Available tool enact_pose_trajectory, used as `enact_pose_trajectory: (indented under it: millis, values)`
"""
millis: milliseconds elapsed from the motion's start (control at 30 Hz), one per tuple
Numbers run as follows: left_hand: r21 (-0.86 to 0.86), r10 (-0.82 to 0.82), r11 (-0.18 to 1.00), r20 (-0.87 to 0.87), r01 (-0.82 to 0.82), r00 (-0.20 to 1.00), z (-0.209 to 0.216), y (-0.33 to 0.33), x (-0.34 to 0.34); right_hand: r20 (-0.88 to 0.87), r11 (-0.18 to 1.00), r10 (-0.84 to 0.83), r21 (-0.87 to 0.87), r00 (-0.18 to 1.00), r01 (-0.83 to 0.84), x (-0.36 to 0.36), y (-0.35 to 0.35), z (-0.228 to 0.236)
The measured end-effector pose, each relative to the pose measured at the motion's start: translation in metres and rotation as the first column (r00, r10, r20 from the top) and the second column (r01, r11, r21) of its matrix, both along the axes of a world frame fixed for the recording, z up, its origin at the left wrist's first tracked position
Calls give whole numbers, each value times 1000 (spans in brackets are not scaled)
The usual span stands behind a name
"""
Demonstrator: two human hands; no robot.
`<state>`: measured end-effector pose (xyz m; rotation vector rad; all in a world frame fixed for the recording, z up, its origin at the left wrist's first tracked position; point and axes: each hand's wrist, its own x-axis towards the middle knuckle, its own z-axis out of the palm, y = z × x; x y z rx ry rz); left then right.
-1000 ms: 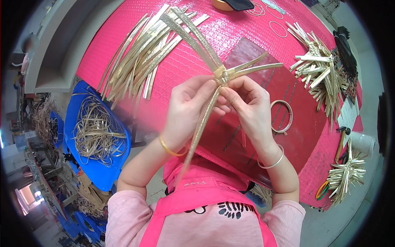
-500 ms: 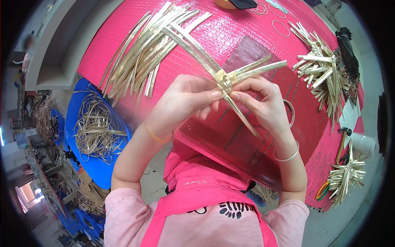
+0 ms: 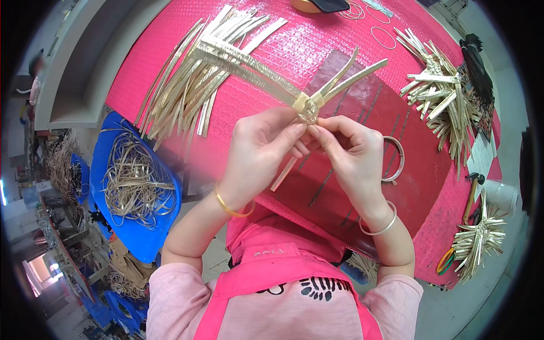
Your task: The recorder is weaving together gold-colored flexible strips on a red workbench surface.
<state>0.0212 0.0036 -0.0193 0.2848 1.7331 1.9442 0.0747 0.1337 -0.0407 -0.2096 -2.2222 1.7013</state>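
Note:
A small woven knot of flat gold strips (image 3: 308, 109) is pinched between both my hands above a dark red mat. Long strips fan out from its far side to the left and right, and one strip end shows below my left fingers. My left hand (image 3: 262, 143) grips the knot's near left edge between thumb and fingers. Close beside it, my right hand (image 3: 352, 148) pinches the near right edge, the two thumbs almost touching. A pale band wraps the knot's far side. My fingers partly hide the near side.
The dark red mat (image 3: 416, 195) lies on a pink-covered table (image 3: 170, 28), with a tape roll (image 3: 401, 161) on it. Loose gold strips (image 3: 192, 79) lie far left. Woven gold bundles (image 3: 445, 93) and a hammer (image 3: 469, 207) are at right. A blue bin (image 3: 139, 235) holds tangled strips.
The knot has turned in my hands. The strip end that pointed down to the right now points down to the left, and my hands have drawn closer together.

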Motion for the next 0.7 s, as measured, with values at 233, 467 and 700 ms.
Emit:
enact_pose_trajectory:
  millis: [233,467,700]
  values:
    - [-138,-62,990,-204,34,977,6,-9,-8,-219,882,-67,444,974,161,-1,-5,1]
    - [165,-177,978,325,129,929,-9,-7,-18,-159,955,-94,265,983,134,1,-9,4]
    - [-83,-161,985,-107,153,981,-12,-6,-23,31,983,13,181,999,-18,-1,-2,9]
